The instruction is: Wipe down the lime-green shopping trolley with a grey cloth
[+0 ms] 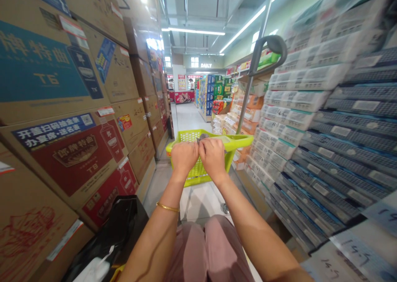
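Both my hands are stretched out in front of me over a lime-green shopping basket (238, 140) on wheels. My left hand (184, 157) is closed in a fist, with a gold bangle on its wrist. My right hand (213, 158) is closed too, touching the left. Between their fingertips sits a small dark grey thing (202, 137) that I cannot make out. The basket's grey pull handle (270, 46) rises on a metal pole to the right of my hands.
Stacked brown cartons (71, 120) wall the left side. Shelves of wrapped packs (325, 129) line the right. The white aisle floor (189, 116) runs ahead toward coloured displays. A black bag (120, 228) sits at lower left, beside my pink trousers (207, 249).
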Available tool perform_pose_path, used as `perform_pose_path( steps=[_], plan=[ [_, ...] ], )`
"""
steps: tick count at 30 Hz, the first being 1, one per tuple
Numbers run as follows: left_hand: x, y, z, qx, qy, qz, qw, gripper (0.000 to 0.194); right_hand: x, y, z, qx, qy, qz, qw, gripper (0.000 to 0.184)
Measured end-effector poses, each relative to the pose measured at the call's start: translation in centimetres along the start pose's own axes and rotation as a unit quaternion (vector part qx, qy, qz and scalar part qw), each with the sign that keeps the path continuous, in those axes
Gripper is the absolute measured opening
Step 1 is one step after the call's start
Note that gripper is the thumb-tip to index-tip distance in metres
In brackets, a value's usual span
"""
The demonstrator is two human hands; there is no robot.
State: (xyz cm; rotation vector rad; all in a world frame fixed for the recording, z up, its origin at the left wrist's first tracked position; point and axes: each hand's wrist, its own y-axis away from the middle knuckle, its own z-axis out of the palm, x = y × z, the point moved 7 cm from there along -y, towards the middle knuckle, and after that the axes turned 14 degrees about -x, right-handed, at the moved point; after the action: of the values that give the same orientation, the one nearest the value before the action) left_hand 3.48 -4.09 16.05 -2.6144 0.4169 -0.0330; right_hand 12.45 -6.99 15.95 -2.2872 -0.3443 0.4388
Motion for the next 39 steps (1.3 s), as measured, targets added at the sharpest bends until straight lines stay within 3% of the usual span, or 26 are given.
perform_pose_path(
  steps=[3,7,10,13,18,21,24,29,32,39],
  plan=[
    [-0.3,0.1,0.0,0.009,0.005,0.005,1.000,0.055,1.2,-0.1,-0.5,-0.007,0.000,-0.001,1.000,0.023],
    [-0.4,0.0,0.0,0.015,0.018,-0.002,1.000,0.055,5.6,-0.2,-2.0,0.029,0.023,0.084,0.996,0.025],
    [-0.3,0.0,0.1,0.018,0.023,-0.014,0.999,0.055,7.0,0.0,-2.6,0.063,0.031,0.121,0.990,0.027],
    [-0.2,-0.1,0.1,0.021,0.023,-0.019,0.999,0.056,5.6,0.0,-2.2,0.069,0.031,0.114,0.991,0.027],
    [-0.3,0.0,0.0,0.014,0.011,0.001,1.000,0.056,0.3,-0.2,0.0,0.006,0.007,0.027,1.000,0.025],
    [-0.6,0.0,0.0,0.006,0.008,0.014,1.000,0.056,-0.8,-0.4,0.3,-0.012,-0.002,0.003,1.000,0.024],
    [-1.2,-0.1,0.0,0.012,0.007,0.006,1.000,0.058,0.5,-0.6,-0.2,-0.011,0.007,0.014,1.000,0.022],
    [-2.5,-0.3,0.1,0.018,0.003,-0.013,1.000,0.058,5.2,-0.7,-1.9,0.025,0.020,0.083,0.996,0.023],
    [-3.4,-0.3,0.1,0.015,-0.001,-0.018,1.000,0.057,6.8,-0.4,-2.5,0.046,0.010,0.107,0.993,0.025],
    [-5.7,-0.5,0.0,-0.012,0.003,-0.031,0.999,0.049,4.9,0.0,-1.8,0.047,0.037,0.086,0.995,0.026]
  ],
)
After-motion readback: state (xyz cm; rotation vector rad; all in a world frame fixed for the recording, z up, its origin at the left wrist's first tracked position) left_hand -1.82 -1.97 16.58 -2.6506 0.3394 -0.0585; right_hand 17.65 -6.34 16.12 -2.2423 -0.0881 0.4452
